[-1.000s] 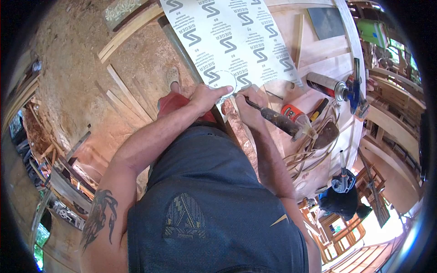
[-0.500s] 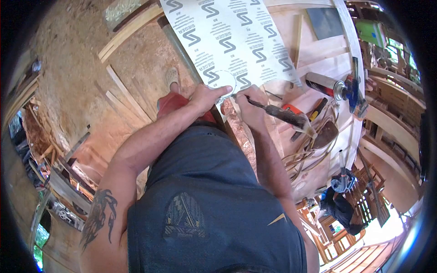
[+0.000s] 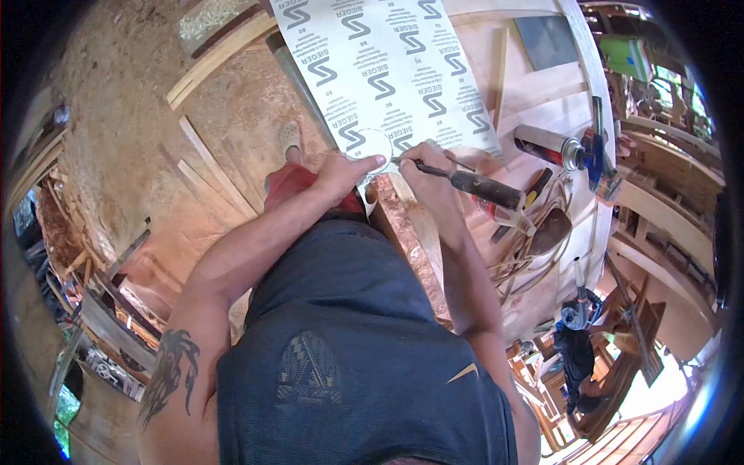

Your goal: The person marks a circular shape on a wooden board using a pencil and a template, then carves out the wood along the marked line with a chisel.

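Observation:
A large white sheet printed with grey "SIEGER" marks lies over the edge of the work surface. At its near edge my left hand presses a clear round disc against the sheet, with the thumb on the disc. My right hand is closed round a slim pointed tool with a dark handle. Its tip is at the right rim of the disc, close to my left thumb.
Right of the sheet are a spray can, a blue clamp-like tool, a coiled cord and a dark square sheet. Wood strips lie on the ground at left. Another person is at lower right.
The pointed tool's handle has swung slightly, and its tip has shifted along the disc's rim. The view has moved a little. The person at lower right has changed posture.

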A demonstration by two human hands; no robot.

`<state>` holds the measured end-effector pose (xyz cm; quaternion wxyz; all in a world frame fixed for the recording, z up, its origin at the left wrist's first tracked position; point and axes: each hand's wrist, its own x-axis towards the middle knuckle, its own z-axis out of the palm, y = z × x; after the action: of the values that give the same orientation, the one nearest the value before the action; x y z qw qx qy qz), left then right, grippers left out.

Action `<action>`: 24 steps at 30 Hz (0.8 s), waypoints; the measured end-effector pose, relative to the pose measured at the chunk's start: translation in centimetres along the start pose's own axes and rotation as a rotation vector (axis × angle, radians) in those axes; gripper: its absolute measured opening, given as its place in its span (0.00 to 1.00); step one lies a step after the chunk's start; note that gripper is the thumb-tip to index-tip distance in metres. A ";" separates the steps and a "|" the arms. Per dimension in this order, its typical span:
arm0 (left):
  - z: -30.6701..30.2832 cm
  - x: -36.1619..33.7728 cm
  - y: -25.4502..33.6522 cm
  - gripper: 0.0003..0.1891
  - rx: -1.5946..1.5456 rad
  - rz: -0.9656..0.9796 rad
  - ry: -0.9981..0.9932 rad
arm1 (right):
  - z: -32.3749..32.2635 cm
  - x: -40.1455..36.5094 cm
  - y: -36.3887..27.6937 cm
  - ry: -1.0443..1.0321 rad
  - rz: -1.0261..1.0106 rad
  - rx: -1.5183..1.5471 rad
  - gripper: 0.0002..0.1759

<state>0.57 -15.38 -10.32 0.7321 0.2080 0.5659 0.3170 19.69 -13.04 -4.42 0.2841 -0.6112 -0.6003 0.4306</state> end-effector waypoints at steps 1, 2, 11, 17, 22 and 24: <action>0.0 -0.1 -0.1 0.23 0.001 0.004 0.009 | 0.2 -0.1 0.8 0.010 -0.041 -0.014 0.02; 0.0 -0.2 -0.2 0.23 0.005 0.008 0.018 | 0.4 -0.2 1.5 0.023 -0.082 -0.027 0.02; 0.4 -0.9 0.0 0.21 -0.200 -0.018 0.018 | -0.4 -0.4 2.2 -0.065 -0.118 0.070 0.04; 0.3 -0.5 -0.7 0.20 -0.206 -0.008 -0.003 | -0.1 -0.4 1.5 -0.018 -0.171 0.057 0.04; 0.1 -0.2 -1.1 0.21 -0.230 -0.042 0.002 | 0.6 -0.6 2.3 0.004 -0.171 -0.088 0.02; -0.1 -0.1 -1.3 0.21 -0.239 -0.066 0.000 | 0.6 -0.6 2.4 0.003 -0.199 -0.174 0.03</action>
<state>0.82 -16.37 -11.18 0.7618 0.1003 0.5305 0.3580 20.39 -13.95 -6.62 0.2723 -0.5715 -0.6926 0.3458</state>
